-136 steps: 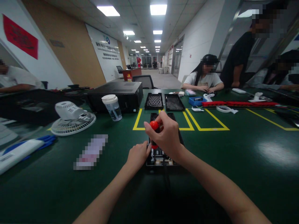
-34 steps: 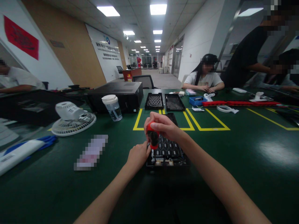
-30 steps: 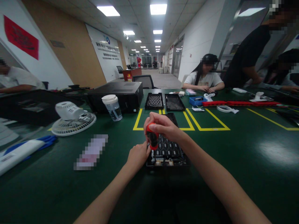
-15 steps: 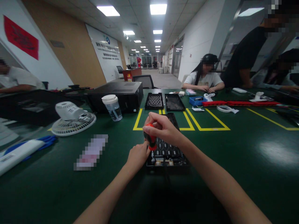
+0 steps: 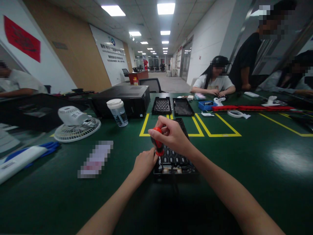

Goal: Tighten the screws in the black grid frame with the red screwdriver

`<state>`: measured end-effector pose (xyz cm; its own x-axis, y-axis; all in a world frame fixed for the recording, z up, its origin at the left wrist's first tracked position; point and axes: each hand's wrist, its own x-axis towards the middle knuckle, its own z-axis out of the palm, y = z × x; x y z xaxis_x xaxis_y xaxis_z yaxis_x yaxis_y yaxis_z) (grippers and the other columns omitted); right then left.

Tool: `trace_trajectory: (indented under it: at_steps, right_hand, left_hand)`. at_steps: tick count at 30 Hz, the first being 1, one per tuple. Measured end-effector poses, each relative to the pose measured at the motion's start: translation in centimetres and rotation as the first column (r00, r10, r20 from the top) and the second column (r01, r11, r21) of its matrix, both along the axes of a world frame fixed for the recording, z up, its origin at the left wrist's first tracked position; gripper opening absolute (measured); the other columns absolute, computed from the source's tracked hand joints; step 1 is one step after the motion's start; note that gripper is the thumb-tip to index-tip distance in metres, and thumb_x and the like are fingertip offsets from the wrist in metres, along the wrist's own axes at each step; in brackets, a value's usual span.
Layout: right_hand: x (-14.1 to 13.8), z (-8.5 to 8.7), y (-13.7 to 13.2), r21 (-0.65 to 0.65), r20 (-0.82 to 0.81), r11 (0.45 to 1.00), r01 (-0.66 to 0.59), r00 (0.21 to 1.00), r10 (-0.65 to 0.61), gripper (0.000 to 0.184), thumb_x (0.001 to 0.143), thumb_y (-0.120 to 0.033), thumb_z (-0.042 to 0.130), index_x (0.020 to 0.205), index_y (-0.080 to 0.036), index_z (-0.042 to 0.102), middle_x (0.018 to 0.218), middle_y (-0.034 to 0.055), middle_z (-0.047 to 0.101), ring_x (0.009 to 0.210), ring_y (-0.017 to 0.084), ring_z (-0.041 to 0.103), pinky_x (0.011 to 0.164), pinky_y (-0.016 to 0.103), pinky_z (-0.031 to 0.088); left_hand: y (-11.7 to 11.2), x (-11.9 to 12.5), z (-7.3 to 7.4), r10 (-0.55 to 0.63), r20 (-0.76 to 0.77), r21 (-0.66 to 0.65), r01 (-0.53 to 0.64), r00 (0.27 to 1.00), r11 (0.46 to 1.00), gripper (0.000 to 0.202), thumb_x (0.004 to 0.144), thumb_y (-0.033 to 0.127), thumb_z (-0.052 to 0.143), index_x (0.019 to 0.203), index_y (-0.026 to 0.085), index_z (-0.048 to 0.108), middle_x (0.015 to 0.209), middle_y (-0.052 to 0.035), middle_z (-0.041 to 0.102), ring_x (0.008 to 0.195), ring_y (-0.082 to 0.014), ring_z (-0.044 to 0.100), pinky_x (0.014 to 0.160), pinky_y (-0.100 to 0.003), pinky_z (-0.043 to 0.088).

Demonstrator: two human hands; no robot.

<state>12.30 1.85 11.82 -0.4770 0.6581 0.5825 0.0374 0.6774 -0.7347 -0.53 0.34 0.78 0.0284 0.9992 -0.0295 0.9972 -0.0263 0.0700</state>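
Note:
My right hand [image 5: 172,132] is closed round the red and black handle of a screwdriver [image 5: 158,140]. The tool stands nearly upright, its shaft pointing down into the near left corner of a black plastic case [image 5: 174,156]. Rows of hexagonal cells fill the case, and a strip of small parts and wiring runs along its near end. At the case's left edge, my left hand [image 5: 146,163] grips it, fingers curled beside the screwdriver and partly hidden. The screwdriver's tip is too small to make out clearly.
Beyond the case lie another celled black case [image 5: 161,106] and a black tray [image 5: 183,107]. A lidded cup [image 5: 117,112], white fan [image 5: 75,125] and blurred flat item [image 5: 96,160] are left. A blue bin [image 5: 206,105] is right. Other people sit and stand around the table.
My right hand and the screwdriver have risen very slightly. My left hand stays in place at the case. The standing person at the right has shifted left.

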Motion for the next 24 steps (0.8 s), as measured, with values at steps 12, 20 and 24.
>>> trace_trajectory:
  at_steps: [12, 20, 24]
  right_hand:
    - [-0.07, -0.16, 0.04, 0.068, 0.018, 0.987, 0.143, 0.989, -0.145, 0.021, 0.072, -0.028, 0.054, 0.063, -0.016, 0.039, 0.053, -0.0061, 0.037, 0.041, 0.002, 0.033, 0.038, 0.015, 0.024]
    - [-0.11, -0.18, -0.23, 0.116, 0.017, 0.966, 0.231, 0.972, -0.234, 0.024, 0.072, -0.03, 0.053, 0.062, -0.017, 0.036, 0.048, -0.007, 0.038, 0.041, 0.004, 0.037, 0.04, 0.016, 0.026]
    - [-0.16, -0.31, -0.26, 0.154, 0.021, 0.949, 0.276, 0.959, -0.282, 0.025, 0.072, -0.032, 0.052, 0.061, -0.017, 0.036, 0.049, -0.0061, 0.04, 0.042, 0.004, 0.038, 0.041, 0.017, 0.027]
  left_hand:
    - [0.03, -0.07, -0.2, 0.0, -0.003, 0.012, 0.0, 1.0, 1.0, 0.038, 0.084, 0.039, 0.021, 0.095, 0.02, 0.053, 0.081, -0.0074, 0.064, 0.073, -0.0212, 0.061, 0.065, -0.031, 0.044]
    - [-0.01, 0.05, -0.07, 0.004, 0.0, 0.012, -0.004, 1.0, 1.0, 0.036, 0.084, 0.037, 0.023, 0.096, 0.021, 0.052, 0.08, -0.0068, 0.063, 0.074, -0.0207, 0.061, 0.066, -0.03, 0.044]
    - [0.01, 0.05, -0.07, 0.002, 0.004, 0.015, -0.002, 1.0, 1.0, 0.036, 0.084, 0.038, 0.022, 0.093, 0.02, 0.052, 0.08, -0.0072, 0.064, 0.074, -0.0205, 0.061, 0.065, -0.03, 0.044]
